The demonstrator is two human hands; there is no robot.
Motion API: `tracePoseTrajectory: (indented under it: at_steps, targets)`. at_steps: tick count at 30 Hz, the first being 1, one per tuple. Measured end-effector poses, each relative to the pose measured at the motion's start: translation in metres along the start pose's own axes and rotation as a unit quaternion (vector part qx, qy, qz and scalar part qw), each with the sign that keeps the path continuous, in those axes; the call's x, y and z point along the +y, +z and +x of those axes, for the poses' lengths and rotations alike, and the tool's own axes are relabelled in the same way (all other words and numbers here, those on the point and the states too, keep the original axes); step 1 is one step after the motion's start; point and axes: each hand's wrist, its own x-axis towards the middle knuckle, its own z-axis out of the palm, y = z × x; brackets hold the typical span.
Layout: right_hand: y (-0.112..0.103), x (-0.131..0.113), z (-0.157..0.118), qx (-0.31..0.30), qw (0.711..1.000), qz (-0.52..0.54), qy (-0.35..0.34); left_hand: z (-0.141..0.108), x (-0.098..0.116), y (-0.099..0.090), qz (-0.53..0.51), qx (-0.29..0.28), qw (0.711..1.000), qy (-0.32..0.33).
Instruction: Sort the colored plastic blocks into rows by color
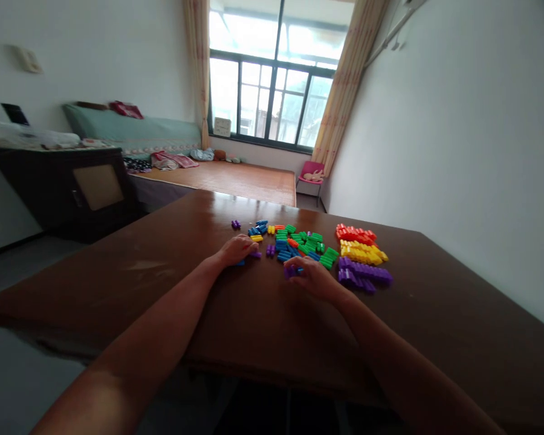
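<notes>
My left hand point(238, 249) rests low over the table, its fingers curled together; what lies under them is mostly hidden. A purple block point(255, 254) shows by its fingertips, and a bit of blue block point(240, 263) peeks out below the palm. Between thumb and fingers of my right hand point(316, 278) is a purple block point(290, 272), close above the tabletop. Just beyond both hands spreads a loose pile of ridged plastic blocks, with green blocks point(306, 241), blue blocks point(281, 246) and a yellow block point(256, 238) among them.
On the right stand joined rows of orange-red blocks point(356, 234), yellow blocks point(362, 252) and purple blocks point(365, 275). The brown table point(140, 272) has a glossy top. Behind it are a bed point(245, 178), a pink chair point(311, 172) and a dark cabinet point(58, 187).
</notes>
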Motion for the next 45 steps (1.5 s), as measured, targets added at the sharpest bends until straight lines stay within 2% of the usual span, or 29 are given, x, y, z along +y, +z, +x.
tracePoseTrajectory:
  at_steps: [3,6,9,11,14,19,25,27,30,32,34,36,38,40,42,45]
  targets:
    - [-0.045,0.021,-0.041,0.095,0.994,0.015,0.045,0.001,-0.004,-0.002,-0.039,0.014,0.998,-0.043]
    - [-0.089,0.061,-0.095,0.206,0.965,0.012,0.165,0.002,-0.005,-0.005,-0.062,0.036,0.995,-0.072]
    - [-0.109,0.101,-0.144,0.243,0.936,0.013,0.255,0.002,-0.003,-0.005,-0.072,0.041,0.993,-0.083]
    - [-0.108,0.12,-0.165,0.228,0.934,0.008,0.274,0.002,-0.002,-0.004,-0.07,0.028,0.994,-0.085]
    - [-0.095,0.132,-0.175,0.195,0.939,-0.022,0.281,0.001,-0.001,-0.003,-0.064,0.005,0.994,-0.083]
    - [-0.08,0.133,-0.167,0.206,0.937,-0.044,0.279,0.0,-0.005,-0.003,-0.056,0.002,0.995,-0.086]
    - [-0.079,0.135,-0.168,0.222,0.931,-0.079,0.277,-0.001,-0.008,-0.001,-0.062,-0.001,0.995,-0.082]
    - [-0.081,0.13,-0.168,0.248,0.923,-0.093,0.279,-0.002,-0.006,0.001,-0.078,-0.013,0.994,-0.071]
    - [-0.08,0.113,-0.159,0.332,0.89,-0.135,0.28,-0.004,-0.001,0.002,-0.107,-0.018,0.992,-0.057]
    - [-0.074,0.094,-0.146,0.35,0.889,-0.15,0.253,-0.004,0.001,0.003,-0.132,-0.009,0.989,-0.06]
    - [-0.06,0.071,-0.127,0.289,0.927,-0.141,0.194,-0.003,0.001,0.004,-0.147,0.0,0.986,-0.074]
    - [-0.04,0.047,-0.103,0.185,0.968,-0.12,0.118,-0.002,-0.002,0.004,-0.147,0.017,0.984,-0.096]
    - [-0.019,0.028,-0.075,0.094,0.989,-0.103,0.049,-0.001,-0.007,0.003,-0.139,0.046,0.982,-0.122]
    - [-0.001,0.015,-0.043,0.044,0.994,-0.104,-0.007,-0.002,-0.014,0.002,-0.127,0.073,0.978,-0.146]
    - [0.014,0.008,-0.009,0.022,0.991,-0.119,-0.048,-0.003,-0.022,0.0,-0.115,0.084,0.976,-0.167]
    - [0.029,0.007,0.042,0.019,0.986,-0.155,-0.055,-0.005,-0.029,0.0,-0.11,0.084,0.972,-0.187]
